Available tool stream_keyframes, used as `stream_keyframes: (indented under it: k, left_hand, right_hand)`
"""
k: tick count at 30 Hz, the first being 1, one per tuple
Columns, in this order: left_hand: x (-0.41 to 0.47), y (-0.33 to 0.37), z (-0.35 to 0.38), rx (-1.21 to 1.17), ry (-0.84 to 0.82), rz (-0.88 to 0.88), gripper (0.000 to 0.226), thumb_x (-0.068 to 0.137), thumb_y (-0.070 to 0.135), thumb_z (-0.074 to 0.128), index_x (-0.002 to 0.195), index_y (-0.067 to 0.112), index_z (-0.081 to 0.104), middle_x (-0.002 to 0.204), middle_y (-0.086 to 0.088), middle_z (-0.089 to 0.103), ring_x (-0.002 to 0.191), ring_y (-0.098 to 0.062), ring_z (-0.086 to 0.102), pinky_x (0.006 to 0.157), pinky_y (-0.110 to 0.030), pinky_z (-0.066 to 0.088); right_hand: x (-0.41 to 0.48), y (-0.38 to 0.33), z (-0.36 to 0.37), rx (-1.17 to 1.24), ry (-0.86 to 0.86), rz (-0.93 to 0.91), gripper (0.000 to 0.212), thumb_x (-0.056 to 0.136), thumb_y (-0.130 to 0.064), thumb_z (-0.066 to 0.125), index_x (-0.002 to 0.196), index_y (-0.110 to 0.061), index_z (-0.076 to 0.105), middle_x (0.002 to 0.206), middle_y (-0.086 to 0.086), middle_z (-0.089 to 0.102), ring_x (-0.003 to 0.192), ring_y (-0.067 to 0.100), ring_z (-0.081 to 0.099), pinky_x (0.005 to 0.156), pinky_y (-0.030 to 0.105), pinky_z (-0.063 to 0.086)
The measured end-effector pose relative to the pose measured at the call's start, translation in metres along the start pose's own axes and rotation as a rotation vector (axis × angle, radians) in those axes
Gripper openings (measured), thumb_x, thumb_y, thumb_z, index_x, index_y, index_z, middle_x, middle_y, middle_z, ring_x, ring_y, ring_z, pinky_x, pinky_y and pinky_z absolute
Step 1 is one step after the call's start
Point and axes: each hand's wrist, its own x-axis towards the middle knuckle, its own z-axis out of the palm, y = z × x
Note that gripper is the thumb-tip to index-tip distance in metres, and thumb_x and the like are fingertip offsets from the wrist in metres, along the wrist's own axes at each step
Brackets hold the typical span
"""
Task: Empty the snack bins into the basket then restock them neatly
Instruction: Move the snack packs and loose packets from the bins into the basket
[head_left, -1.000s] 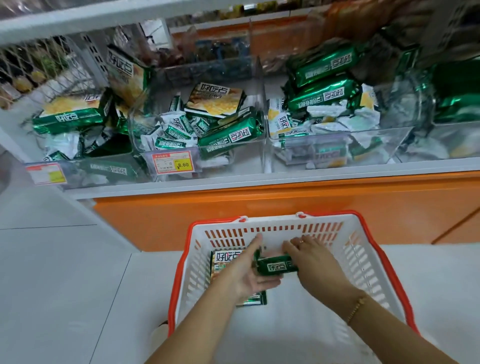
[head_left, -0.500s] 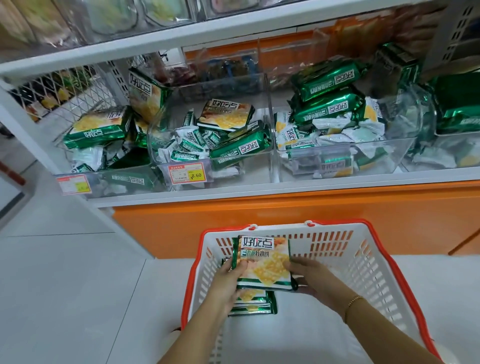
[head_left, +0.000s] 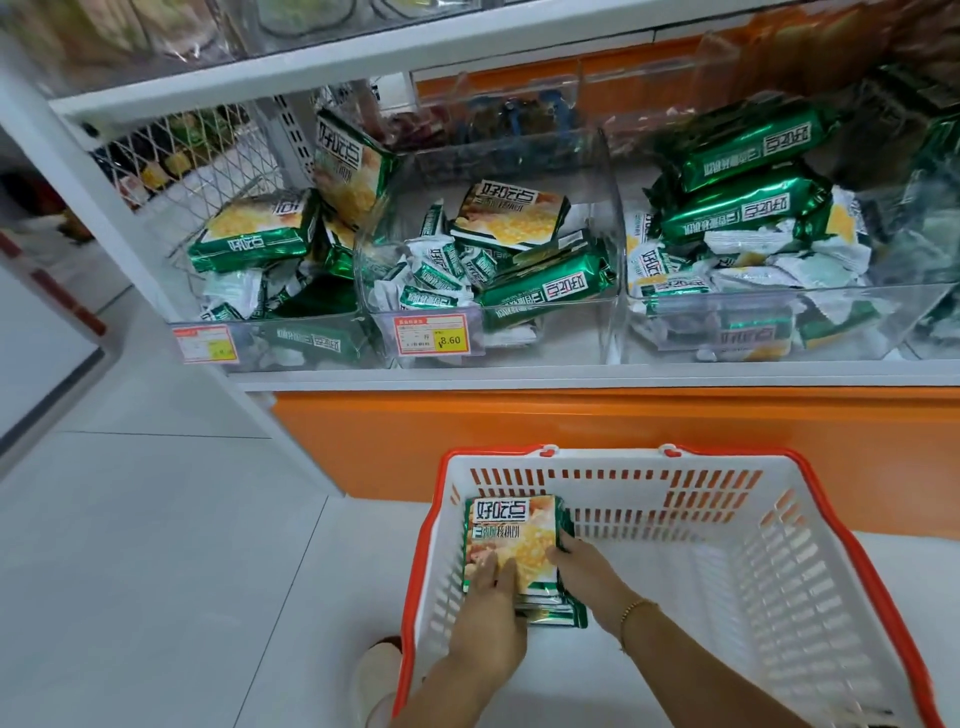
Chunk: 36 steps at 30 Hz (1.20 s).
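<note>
A red-rimmed white basket (head_left: 675, 465) stands on the pale floor (head_left: 156, 545) in front of an orange-based shelf (head_left: 571, 378). In its near-left corner a green and yellow snack pack (head_left: 511, 538) lies face up on top of a small stack of similar packs. The left hand (head_left: 488, 618) rests flat on the pack's lower left part, fingers straight. The right hand (head_left: 587, 574), with a bracelet (head_left: 636, 608) at the wrist, grips the pack's right edge with curled fingers. On the shelf, the clear left bin (head_left: 311, 345), middle bin (head_left: 571, 332) and right bin (head_left: 675, 338) hold jumbled green packs and small white sachets. A price tag (head_left: 434, 335) is fixed to the middle bin's front.
</note>
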Motion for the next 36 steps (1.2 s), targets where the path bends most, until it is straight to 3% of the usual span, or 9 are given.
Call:
stream_keyframes:
  k: [6,9,11,15,18,22,28,32,36]
  left_hand:
    - [0.006,0.017,-0.070,-0.210,0.121,-0.009,0.020,0.096,0.021,0.049,0.101,0.018,0.068,0.102,0.001,0.071,0.086,-0.011,0.063,0.081,-0.024,0.051]
    - [0.005,0.045,-0.142,-0.329,0.398,0.093,0.038,0.097,0.033,0.048,0.067,0.014,0.060,0.065,-0.003,0.065,0.059,-0.019,0.058,0.064,-0.035,0.049]
    - [-0.002,0.065,-0.192,-0.392,0.611,0.207,0.045,0.097,0.035,0.047,0.062,0.008,0.058,0.058,-0.008,0.061,0.057,-0.023,0.058,0.061,-0.040,0.047]
    - [-0.003,0.097,-0.277,-0.460,0.847,0.362,0.040,0.095,0.031,0.050,0.064,0.009,0.059,0.060,-0.005,0.061,0.061,-0.020,0.058,0.062,-0.034,0.044]
    - [0.022,0.107,-0.318,-0.342,0.695,0.317,0.015,0.091,0.027,0.059,0.085,0.014,0.063,0.083,0.003,0.064,0.079,-0.014,0.058,0.072,-0.027,0.045]
    - [0.058,0.105,-0.327,-0.087,0.337,0.308,0.045,0.085,0.036,0.068,0.124,0.018,0.055,0.125,-0.001,0.059,0.111,-0.017,0.055,0.086,-0.023,0.041]
    - [0.087,0.097,-0.325,-0.016,0.146,0.241,0.058,0.083,0.044,0.068,0.132,0.018,0.051,0.130,-0.005,0.054,0.110,-0.020,0.054,0.089,-0.030,0.046]
    - [0.087,0.092,-0.342,-0.153,0.032,0.306,0.068,0.076,0.046,0.074,0.134,0.020,0.050,0.132,0.003,0.052,0.114,-0.015,0.053,0.093,-0.027,0.043]
    - [0.082,0.075,-0.365,-0.411,0.014,0.398,0.063,0.067,0.043,0.081,0.124,0.030,0.056,0.116,0.012,0.066,0.095,-0.003,0.064,0.086,-0.020,0.049]
  right_hand:
    - [-0.012,-0.048,-0.023,-0.425,-0.053,-0.044,0.011,0.094,-0.016,0.046,0.085,-0.011,0.052,0.076,0.002,0.048,0.067,0.011,0.048,0.063,0.019,0.041]
    - [-0.060,-0.110,-0.054,-0.654,-0.078,-0.214,0.025,0.097,-0.020,0.049,0.104,-0.002,0.063,0.075,0.001,0.059,0.076,0.016,0.065,0.061,0.017,0.045]
    - [-0.098,-0.149,-0.075,-0.572,-0.050,-0.309,0.028,0.096,-0.028,0.053,0.089,-0.008,0.071,0.064,-0.004,0.062,0.058,0.009,0.060,0.056,0.017,0.048]
    - [-0.135,-0.211,-0.113,-0.424,0.380,-0.721,0.034,0.093,-0.035,0.056,0.065,-0.018,0.065,0.061,0.003,0.065,0.056,0.019,0.059,0.053,0.020,0.045]
    - [-0.120,-0.250,-0.140,-0.717,0.691,-0.906,0.015,0.087,-0.028,0.065,0.098,-0.018,0.066,0.091,0.000,0.067,0.084,0.017,0.060,0.072,0.023,0.045]
    - [-0.091,-0.277,-0.158,-1.320,0.508,-0.786,0.061,0.082,-0.029,0.071,0.136,-0.025,0.043,0.122,0.004,0.054,0.114,0.024,0.051,0.092,0.039,0.048]
    - [-0.063,-0.296,-0.158,-1.755,0.378,-0.816,0.073,0.081,-0.013,0.069,0.144,-0.023,0.033,0.125,0.006,0.054,0.113,0.025,0.050,0.092,0.038,0.047]
    - [-0.059,-0.302,-0.162,-1.759,0.376,-0.880,0.058,0.082,-0.026,0.066,0.135,-0.023,0.042,0.116,0.002,0.058,0.100,0.022,0.058,0.078,0.037,0.052]
    - [-0.076,-0.326,-0.180,-1.104,0.369,-0.952,0.033,0.082,-0.031,0.068,0.114,-0.026,0.060,0.097,-0.004,0.068,0.084,0.019,0.063,0.073,0.034,0.052]
